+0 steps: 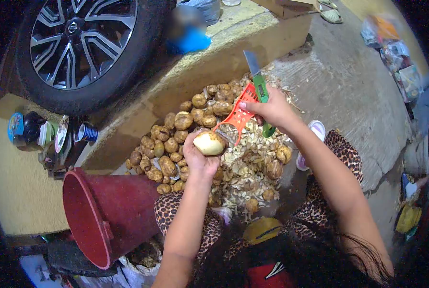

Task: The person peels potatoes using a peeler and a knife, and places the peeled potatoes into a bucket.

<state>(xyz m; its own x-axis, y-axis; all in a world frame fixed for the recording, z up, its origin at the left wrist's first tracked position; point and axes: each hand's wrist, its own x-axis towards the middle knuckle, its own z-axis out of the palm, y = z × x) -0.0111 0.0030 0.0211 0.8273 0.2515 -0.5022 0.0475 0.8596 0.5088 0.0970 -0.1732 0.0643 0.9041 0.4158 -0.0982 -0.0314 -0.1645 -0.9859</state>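
Observation:
A partly peeled potato (208, 143), pale on top with brown skin at its edge, rests in the curled fingers of my left hand (200, 156). My right hand (272, 111) grips an orange peeler (238, 117), its blade end close to the potato. The same hand also holds a green-handled knife (259, 84) with its blade pointing up and away. Beneath both hands lies a heap of peelings (245, 163). Many unpeeled potatoes (168, 165) are piled to the left, against the step. Whether the peeler touches the potato I cannot tell.
A dark red bucket (121, 206) lies tipped at the lower left. A car wheel (73, 38) stands at the upper left by the concrete step (214, 60). Bagged items (392, 53) line the right side of the concrete floor (339, 91).

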